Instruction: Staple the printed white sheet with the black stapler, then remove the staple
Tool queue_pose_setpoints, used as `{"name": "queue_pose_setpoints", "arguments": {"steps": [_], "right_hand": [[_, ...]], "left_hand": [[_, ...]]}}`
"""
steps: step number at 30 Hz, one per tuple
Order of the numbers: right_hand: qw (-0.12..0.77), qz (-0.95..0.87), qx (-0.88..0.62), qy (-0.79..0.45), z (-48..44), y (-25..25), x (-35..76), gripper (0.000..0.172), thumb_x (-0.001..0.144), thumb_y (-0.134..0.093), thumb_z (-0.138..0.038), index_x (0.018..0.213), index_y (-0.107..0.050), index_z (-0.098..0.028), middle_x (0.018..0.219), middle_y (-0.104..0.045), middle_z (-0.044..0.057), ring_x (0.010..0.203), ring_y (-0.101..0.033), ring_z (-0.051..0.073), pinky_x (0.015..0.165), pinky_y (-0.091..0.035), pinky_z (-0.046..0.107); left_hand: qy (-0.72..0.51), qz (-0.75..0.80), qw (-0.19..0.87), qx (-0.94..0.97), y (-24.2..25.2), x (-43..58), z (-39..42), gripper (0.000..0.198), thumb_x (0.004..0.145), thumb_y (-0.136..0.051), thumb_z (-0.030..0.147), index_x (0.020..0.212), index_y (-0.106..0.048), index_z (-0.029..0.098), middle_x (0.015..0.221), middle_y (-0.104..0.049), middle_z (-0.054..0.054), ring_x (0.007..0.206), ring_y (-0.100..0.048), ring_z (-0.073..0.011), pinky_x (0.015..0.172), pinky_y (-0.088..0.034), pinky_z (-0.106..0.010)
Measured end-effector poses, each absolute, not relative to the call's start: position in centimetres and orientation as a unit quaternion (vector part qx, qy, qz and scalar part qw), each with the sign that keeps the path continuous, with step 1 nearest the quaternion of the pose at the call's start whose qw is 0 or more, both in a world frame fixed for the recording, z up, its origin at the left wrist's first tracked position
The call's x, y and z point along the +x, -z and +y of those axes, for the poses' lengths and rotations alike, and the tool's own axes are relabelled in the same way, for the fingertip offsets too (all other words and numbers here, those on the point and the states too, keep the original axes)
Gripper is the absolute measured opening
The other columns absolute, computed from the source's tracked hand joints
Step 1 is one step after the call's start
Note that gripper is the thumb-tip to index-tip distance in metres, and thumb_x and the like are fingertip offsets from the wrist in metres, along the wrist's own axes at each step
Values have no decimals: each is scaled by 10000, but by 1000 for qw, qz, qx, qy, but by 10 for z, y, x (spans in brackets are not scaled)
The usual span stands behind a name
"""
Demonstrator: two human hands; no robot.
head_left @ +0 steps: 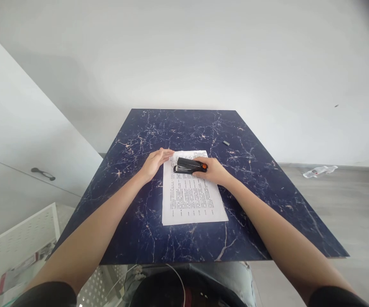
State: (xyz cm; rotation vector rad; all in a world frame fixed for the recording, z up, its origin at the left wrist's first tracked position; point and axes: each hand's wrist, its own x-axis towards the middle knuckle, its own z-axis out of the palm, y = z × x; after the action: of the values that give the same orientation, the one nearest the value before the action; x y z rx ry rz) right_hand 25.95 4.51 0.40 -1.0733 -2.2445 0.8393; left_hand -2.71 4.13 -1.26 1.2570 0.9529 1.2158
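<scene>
A black stapler (187,164) with an orange patch near its back end lies over a stack of printed paper (191,200). My right hand (212,170) is wrapped round the stapler's back end, with its front pointing left. At the stack's upper left edge, my left hand (155,162) rests with fingers stretched out, fingertips touching the paper. The lines of print run sideways to me. Whether the stapler presses on the sheets or hovers just above them, I cannot tell.
The paper is on a dark blue marble-patterned table (146,132). A small grey-green piece (226,143) lies beyond the stack to the right. White wall stands behind the table, and a white cabinet with a dark handle (43,174) is at left. Clear plastic (320,171) lies on the floor.
</scene>
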Motion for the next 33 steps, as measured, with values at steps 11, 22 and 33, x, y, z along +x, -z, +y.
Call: {"name": "queue_pose_setpoints", "arguments": {"steps": [11, 22, 33], "right_hand": [[233, -818, -424, -310, 39, -10, 300, 335, 784, -752, -352, 1108, -741, -268, 994, -760, 39, 893, -687, 283, 824, -521, 439], [201, -766, -563, -237, 11, -3, 431, 491, 795, -762, -604, 1179, -720, -301, 1049, -773, 92, 909, -737, 370, 768, -583, 514], [398, -708, -546, -207, 57, -1, 441, 500, 918, -612, -648, 1256, -680, -285, 1293, -704, 148, 1174, -689, 355, 1050, -539, 534]], "left_hand": [[-518, 409, 515, 546, 12, -30, 40, 534, 1006, -471, 623, 1134, -741, 180, 1283, -724, -152, 1259, -654, -301, 1156, -441, -505], [-227, 687, 82, 685, 9, -91, 52, 619, 930, -572, 567, 1445, -597, 225, 1654, -368, -182, 1547, -169, -535, 1181, 4, -801], [-179, 700, 71, 688, 15, -91, 55, 674, 975, -419, 614, 1513, -520, 220, 1661, -340, -217, 1547, -185, -527, 1160, -78, -812]]}}
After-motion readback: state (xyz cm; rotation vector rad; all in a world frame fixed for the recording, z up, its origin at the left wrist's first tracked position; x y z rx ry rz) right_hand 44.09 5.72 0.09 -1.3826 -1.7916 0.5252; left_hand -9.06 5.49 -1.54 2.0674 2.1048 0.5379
